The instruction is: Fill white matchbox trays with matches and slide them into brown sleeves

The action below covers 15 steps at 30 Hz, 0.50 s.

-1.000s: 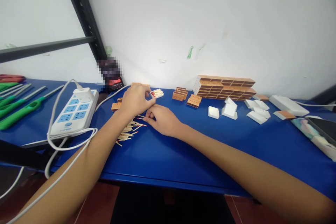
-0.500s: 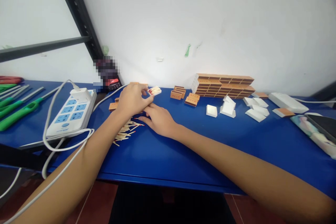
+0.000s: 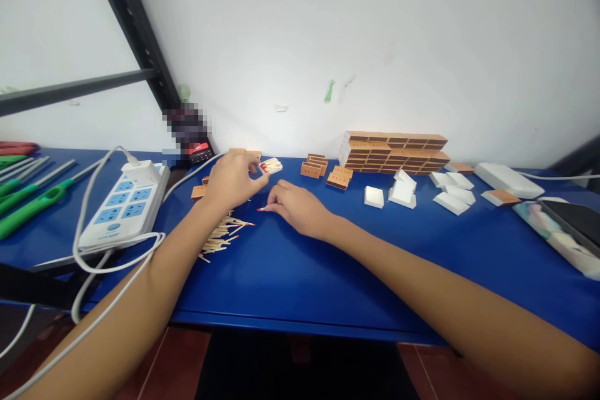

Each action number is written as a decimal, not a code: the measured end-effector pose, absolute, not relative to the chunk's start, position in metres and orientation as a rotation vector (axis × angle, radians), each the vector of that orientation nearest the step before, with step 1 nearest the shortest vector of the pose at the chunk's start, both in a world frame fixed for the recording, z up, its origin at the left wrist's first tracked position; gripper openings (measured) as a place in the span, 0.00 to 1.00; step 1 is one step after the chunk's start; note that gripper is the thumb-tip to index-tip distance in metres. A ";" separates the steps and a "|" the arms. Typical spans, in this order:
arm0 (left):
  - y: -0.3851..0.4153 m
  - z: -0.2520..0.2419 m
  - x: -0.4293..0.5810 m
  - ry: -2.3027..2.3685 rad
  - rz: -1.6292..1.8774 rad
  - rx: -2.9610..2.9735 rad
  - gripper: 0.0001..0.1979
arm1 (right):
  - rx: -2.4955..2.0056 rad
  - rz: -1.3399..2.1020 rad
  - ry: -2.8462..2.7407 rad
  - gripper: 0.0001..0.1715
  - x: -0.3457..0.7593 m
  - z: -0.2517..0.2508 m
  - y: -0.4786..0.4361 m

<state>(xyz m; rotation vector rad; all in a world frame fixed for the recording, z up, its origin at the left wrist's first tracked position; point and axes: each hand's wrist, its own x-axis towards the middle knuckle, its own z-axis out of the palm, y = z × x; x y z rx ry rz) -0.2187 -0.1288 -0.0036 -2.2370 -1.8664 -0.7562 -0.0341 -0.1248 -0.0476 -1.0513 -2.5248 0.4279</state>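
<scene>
Thumb and fingers of my left hand (image 3: 233,179) are closed on a small white matchbox tray (image 3: 280,169), held tilted above the shelf. Inside it lie several matches (image 3: 270,166), their red heads toward my palm. My right hand (image 3: 300,207) is a little to the right and lower, its thumb and fingertips pinching one or more red-tipped matches (image 3: 262,209). Below my left hand a loose heap of matches (image 3: 220,239) is spread on the blue surface, partly hidden by my forearm. Orange matchbox sleeves (image 3: 199,192) show behind my left wrist.
Stacked matchboxes (image 3: 394,153) stand against the wall. Before them are upright matchbox sleeves (image 3: 314,166) and white trays (image 3: 402,191). A power strip (image 3: 124,206) with a white cable (image 3: 119,262) is at left, near green-handled lighters (image 3: 35,209). A phone (image 3: 574,222) rests at right.
My right hand has drawn away from the tray, rightward, with matches now visible at its fingertips. My left hand still holds the tray. The whole view has shifted slightly.
</scene>
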 end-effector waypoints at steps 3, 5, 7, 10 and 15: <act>-0.128 -0.005 -0.220 -1.869 -0.686 -2.274 0.10 | -0.994 0.361 -2.456 0.09 -0.009 -0.046 -0.109; -0.127 -0.006 -0.220 -1.856 -0.666 -2.330 0.11 | -0.949 0.329 -2.373 0.07 0.004 -0.043 -0.097; -0.127 -0.007 -0.220 -1.828 -0.667 -2.410 0.12 | -0.920 0.332 -2.314 0.06 0.011 -0.041 -0.088; -0.127 -0.010 -0.219 -1.759 -0.667 -2.525 0.12 | -0.910 0.325 -2.282 0.05 0.014 -0.041 -0.082; -0.126 -0.014 -0.217 -1.660 -0.671 -2.661 0.11 | -0.902 0.311 -2.303 0.03 0.010 -0.048 -0.085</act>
